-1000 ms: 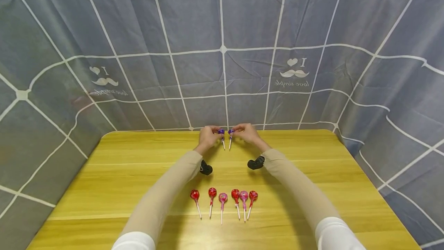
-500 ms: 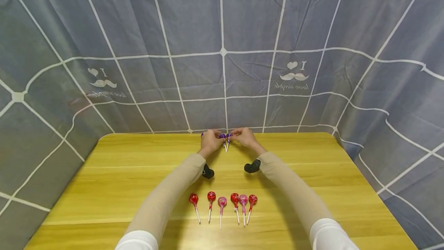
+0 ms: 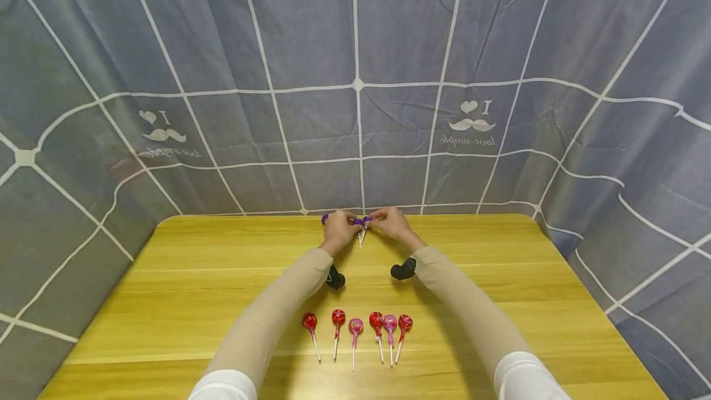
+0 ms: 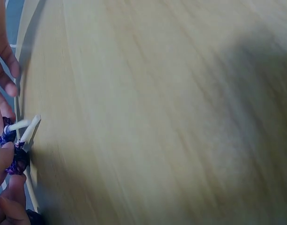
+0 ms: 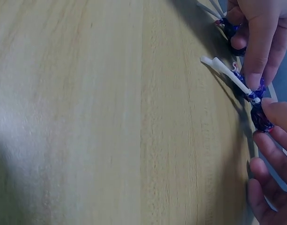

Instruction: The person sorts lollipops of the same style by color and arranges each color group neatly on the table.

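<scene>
At the table's far edge, my left hand (image 3: 340, 228) pinches a purple-wrapped lollipop (image 3: 358, 223). Facing it, my right hand (image 3: 391, 222) pinches another purple lollipop (image 5: 261, 118) by its head. The two heads are side by side, and their white sticks (image 4: 31, 129) point back toward me, close together at the ends. More purple wrapping (image 3: 324, 219) shows just left of my left hand; in the right wrist view, purple candy (image 5: 231, 35) with white sticks lies there, partly hidden by the fingers.
Nearer me, red lollipops (image 3: 309, 321) and pink lollipops (image 3: 355, 326) lie in a loose row on the wooden table (image 3: 222, 301), sticks toward me. A grey curtain (image 3: 311, 122) with white lines hangs behind the far edge. Black wrist devices (image 3: 403, 269) sit under both forearms.
My hands have come closer together, bringing the two purple lollipops from apart to side by side. Purple wrapping now shows left of my left hand. The red and pink lollipops stay put.
</scene>
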The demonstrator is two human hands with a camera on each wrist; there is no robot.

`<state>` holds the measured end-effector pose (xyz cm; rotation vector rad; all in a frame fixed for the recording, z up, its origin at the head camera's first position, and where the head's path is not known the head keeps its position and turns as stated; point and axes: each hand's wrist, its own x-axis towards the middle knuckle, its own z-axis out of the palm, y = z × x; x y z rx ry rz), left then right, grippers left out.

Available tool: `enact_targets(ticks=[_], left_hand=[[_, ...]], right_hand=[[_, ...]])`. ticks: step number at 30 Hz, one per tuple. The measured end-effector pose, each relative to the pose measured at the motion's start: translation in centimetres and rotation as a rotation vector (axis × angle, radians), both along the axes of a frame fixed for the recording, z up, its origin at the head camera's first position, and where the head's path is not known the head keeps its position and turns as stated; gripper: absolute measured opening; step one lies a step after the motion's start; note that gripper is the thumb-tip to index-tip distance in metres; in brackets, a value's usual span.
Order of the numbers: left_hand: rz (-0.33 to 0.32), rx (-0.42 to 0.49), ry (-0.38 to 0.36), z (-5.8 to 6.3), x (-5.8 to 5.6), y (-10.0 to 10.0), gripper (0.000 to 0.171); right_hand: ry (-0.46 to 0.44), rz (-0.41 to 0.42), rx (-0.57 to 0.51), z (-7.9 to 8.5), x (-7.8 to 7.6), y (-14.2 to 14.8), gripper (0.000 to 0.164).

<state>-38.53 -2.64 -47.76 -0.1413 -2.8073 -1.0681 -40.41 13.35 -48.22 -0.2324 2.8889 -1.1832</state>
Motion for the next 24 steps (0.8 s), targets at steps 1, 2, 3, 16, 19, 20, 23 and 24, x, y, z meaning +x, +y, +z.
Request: enact_targets(ticks=[1, 2, 3, 16, 19, 20, 23, 24], left_hand=[[0.001, -0.002, 0.004, 0.00, 0.00, 0.04, 0.024], [0.003, -0.002, 0.008, -0.01, 0.00, 0.07, 0.024], [0.004, -0.003, 0.009, -0.01, 0.00, 0.09, 0.024], [0.005, 0.000, 0.026, 0.16, 0.07, 0.19, 0.025], [0.010, -0.006, 0.021, 0.11, 0.03, 0.20, 0.025], [0.013, -0.009, 0.022, 0.09, 0.03, 0.21, 0.025], [0.025, -0.006, 0.025, 0.10, 0.07, 0.33, 0.025], [0.029, -0.008, 0.029, 0.08, 0.09, 0.38, 0.025]], right_hand=[[-0.002, -0.001, 0.003, -0.03, 0.00, 0.01, 0.028], [-0.002, -0.001, 0.006, -0.04, 0.02, 0.01, 0.028], [-0.003, 0.000, 0.008, -0.05, 0.04, 0.00, 0.028], [0.010, -0.031, 0.012, -0.04, 0.18, -0.29, 0.027], [0.007, -0.027, 0.001, -0.18, 0.15, -0.30, 0.028], [0.005, -0.026, 0.000, -0.23, 0.14, -0.31, 0.028], [0.003, -0.028, 0.010, -0.32, 0.08, -0.27, 0.029], [0.001, -0.030, 0.019, -0.34, 0.08, -0.24, 0.029]])
